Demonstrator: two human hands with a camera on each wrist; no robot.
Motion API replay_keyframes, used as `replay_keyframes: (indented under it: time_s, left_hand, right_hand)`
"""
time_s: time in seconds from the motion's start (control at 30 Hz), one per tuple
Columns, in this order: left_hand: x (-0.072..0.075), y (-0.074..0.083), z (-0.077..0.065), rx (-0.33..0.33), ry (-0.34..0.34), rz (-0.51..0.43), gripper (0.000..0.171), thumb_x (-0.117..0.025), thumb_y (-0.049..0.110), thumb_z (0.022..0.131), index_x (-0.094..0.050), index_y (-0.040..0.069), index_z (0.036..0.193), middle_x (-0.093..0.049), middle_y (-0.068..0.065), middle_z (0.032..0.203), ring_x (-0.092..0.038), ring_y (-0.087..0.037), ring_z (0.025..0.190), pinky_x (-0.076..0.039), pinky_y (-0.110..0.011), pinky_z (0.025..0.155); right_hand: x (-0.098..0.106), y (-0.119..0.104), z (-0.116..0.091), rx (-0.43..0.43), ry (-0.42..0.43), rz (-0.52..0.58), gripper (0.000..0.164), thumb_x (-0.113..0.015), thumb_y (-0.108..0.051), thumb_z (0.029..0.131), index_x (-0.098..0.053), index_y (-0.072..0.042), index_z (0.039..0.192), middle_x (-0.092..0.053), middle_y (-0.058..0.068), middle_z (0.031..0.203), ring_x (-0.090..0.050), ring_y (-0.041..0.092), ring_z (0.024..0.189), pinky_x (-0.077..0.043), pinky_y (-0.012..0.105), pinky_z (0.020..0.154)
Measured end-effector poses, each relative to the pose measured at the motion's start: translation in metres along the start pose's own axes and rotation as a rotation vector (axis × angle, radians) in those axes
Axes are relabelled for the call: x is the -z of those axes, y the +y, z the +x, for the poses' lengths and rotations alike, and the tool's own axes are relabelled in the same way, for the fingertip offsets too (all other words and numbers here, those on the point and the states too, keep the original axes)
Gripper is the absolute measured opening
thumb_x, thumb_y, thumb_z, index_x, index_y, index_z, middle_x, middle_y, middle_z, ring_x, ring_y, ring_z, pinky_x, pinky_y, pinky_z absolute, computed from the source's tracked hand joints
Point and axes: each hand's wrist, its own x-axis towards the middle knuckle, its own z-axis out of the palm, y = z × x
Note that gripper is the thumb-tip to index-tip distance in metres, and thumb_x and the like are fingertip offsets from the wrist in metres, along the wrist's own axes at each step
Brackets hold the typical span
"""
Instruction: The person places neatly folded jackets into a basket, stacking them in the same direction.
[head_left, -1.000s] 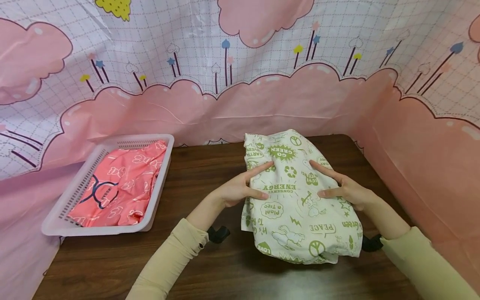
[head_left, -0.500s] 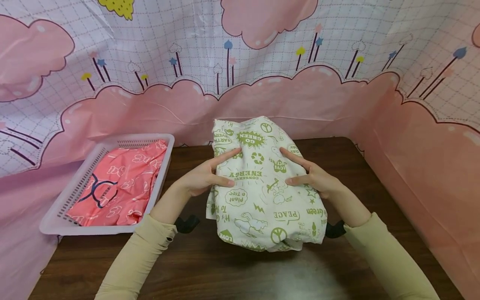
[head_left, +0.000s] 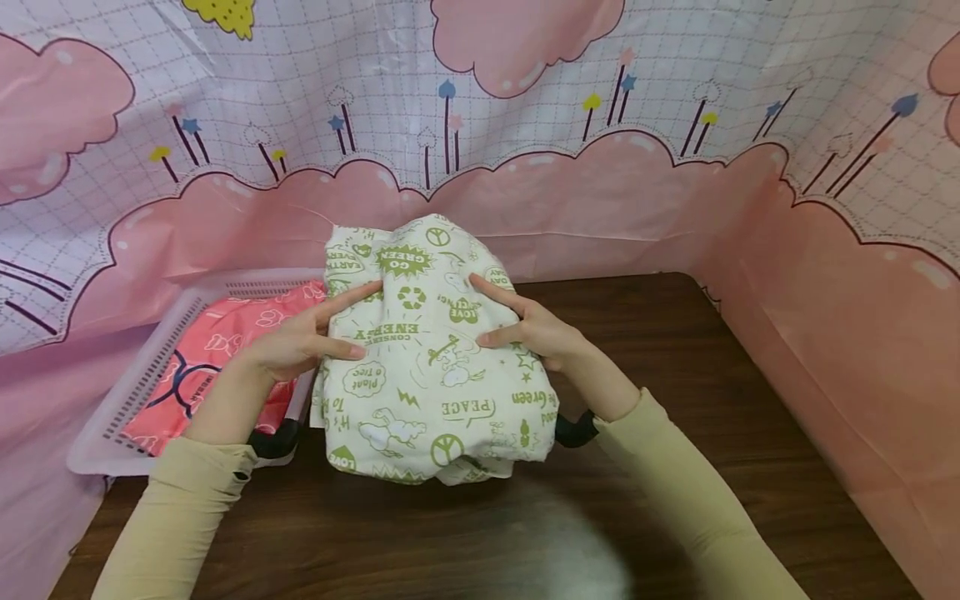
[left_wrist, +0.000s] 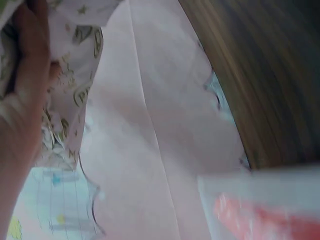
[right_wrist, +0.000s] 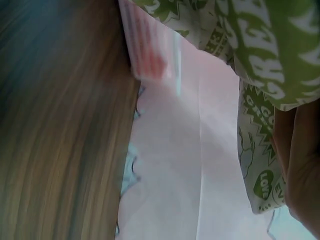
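Note:
A folded white cloth with green lettering and drawings (head_left: 438,367) is held up over the table between my two hands. My left hand (head_left: 292,340) grips its left side, thumb and index finger showing on top; the other fingers are hidden beneath. On the opposite side my right hand (head_left: 546,337) holds it in the same way. The left wrist view shows part of the cloth (left_wrist: 70,75) hanging beside the left hand (left_wrist: 30,85). In the right wrist view the cloth (right_wrist: 270,55) droops above the right hand's fingers (right_wrist: 302,150).
A white plastic basket (head_left: 84,450) stands at the table's left, with a pink printed cloth (head_left: 225,321) inside. The held cloth and left arm cover its right part. The brown wooden table (head_left: 675,400) meets pink and white curtains (head_left: 600,225) at the back and sides.
Both hands have carried the folded white cloth leftward and a little up, from the table's right half to the basket's right edge. The basket has stayed in place.

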Motion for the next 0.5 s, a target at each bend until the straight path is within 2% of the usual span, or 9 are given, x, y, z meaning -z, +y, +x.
replay_keyframes:
  time_s: [0.1,0.23,0.3,0.33,0.37,0.4,0.43,0.47,0.5]
  left_hand:
    - [0.015,0.000,-0.013,-0.008,0.003,0.016,0.083,-0.061,-0.005,0.091,-0.022,0.028,0.157,0.008,-0.004,0.162,-0.043,-0.002,0.077,-0.048,-0.023,0.078]
    - [0.035,0.002,-0.030,-0.050,-0.029,0.018,0.082,-0.056,-0.009,0.092,-0.022,0.029,0.157,-0.014,0.006,0.156,-0.039,-0.005,0.061,-0.047,-0.020,0.069]
    - [0.047,0.003,-0.040,-0.069,-0.043,0.033,0.083,-0.053,-0.011,0.093,-0.021,0.029,0.158,-0.053,0.008,0.120,-0.028,-0.011,0.050,-0.045,-0.019,0.063]
    - [0.053,0.004,-0.045,-0.073,-0.040,0.046,0.084,-0.053,-0.012,0.092,-0.020,0.029,0.158,-0.056,0.008,0.089,-0.027,-0.009,0.049,-0.043,-0.018,0.057]
    - [0.059,0.005,-0.051,-0.073,-0.039,0.067,0.084,-0.052,-0.013,0.093,-0.019,0.029,0.158,-0.052,0.010,0.085,-0.035,-0.005,0.053,-0.045,-0.018,0.062]
    - [0.064,0.005,-0.058,-0.055,-0.034,0.076,0.085,-0.051,-0.012,0.093,-0.018,0.031,0.158,-0.053,0.009,0.087,-0.043,-0.001,0.060,-0.048,-0.019,0.067]
    - [0.070,0.006,-0.063,-0.047,-0.036,0.089,0.086,-0.050,-0.012,0.093,-0.015,0.032,0.158,-0.049,0.003,0.109,-0.050,0.002,0.071,-0.050,-0.021,0.072]
    - [0.077,0.006,-0.068,-0.036,-0.038,0.079,0.086,-0.049,-0.013,0.094,-0.014,0.032,0.158,-0.051,0.001,0.102,-0.054,-0.001,0.069,-0.052,-0.023,0.070]
    - [0.083,0.006,-0.073,-0.020,-0.038,0.075,0.086,-0.048,-0.013,0.094,-0.013,0.033,0.158,-0.046,0.002,0.123,-0.060,-0.001,0.084,-0.054,-0.027,0.079]
  right_hand:
    - [-0.013,0.000,0.015,-0.013,0.001,0.019,0.086,-0.064,0.007,0.089,-0.030,-0.041,0.152,-0.042,0.007,0.149,-0.065,0.023,0.107,-0.056,0.042,0.080]
    - [-0.031,-0.004,0.034,-0.019,0.003,0.038,0.085,-0.064,0.007,0.089,-0.033,-0.042,0.151,-0.047,0.007,0.146,-0.066,0.023,0.103,-0.057,0.041,0.078]
    - [-0.042,-0.007,0.044,-0.021,-0.001,0.040,0.084,-0.065,0.006,0.089,-0.034,-0.044,0.150,-0.048,0.005,0.145,-0.066,0.023,0.101,-0.057,0.040,0.077]
    - [-0.048,-0.009,0.049,-0.023,-0.002,0.039,0.084,-0.065,0.006,0.089,-0.035,-0.045,0.149,-0.048,0.004,0.145,-0.066,0.023,0.100,-0.057,0.040,0.077]
    - [-0.054,-0.010,0.055,-0.025,-0.005,0.036,0.084,-0.066,0.006,0.089,-0.035,-0.045,0.148,-0.047,0.002,0.145,-0.067,0.023,0.099,-0.057,0.040,0.076]
    - [-0.060,-0.011,0.060,-0.029,-0.006,0.028,0.084,-0.066,0.005,0.088,-0.036,-0.046,0.148,-0.047,0.000,0.145,-0.067,0.023,0.098,-0.057,0.040,0.076]
    - [-0.066,-0.012,0.066,-0.033,-0.005,0.026,0.084,-0.067,0.004,0.088,-0.036,-0.047,0.147,-0.047,-0.001,0.145,-0.067,0.023,0.097,-0.057,0.040,0.076]
    - [-0.071,-0.013,0.071,-0.040,-0.002,0.020,0.084,-0.068,0.004,0.088,-0.036,-0.047,0.147,-0.047,-0.003,0.144,-0.067,0.023,0.096,-0.057,0.040,0.076]
    - [-0.077,-0.015,0.077,-0.046,0.001,0.017,0.084,-0.068,0.004,0.088,-0.037,-0.047,0.147,-0.047,-0.004,0.144,-0.067,0.023,0.094,-0.057,0.040,0.075]
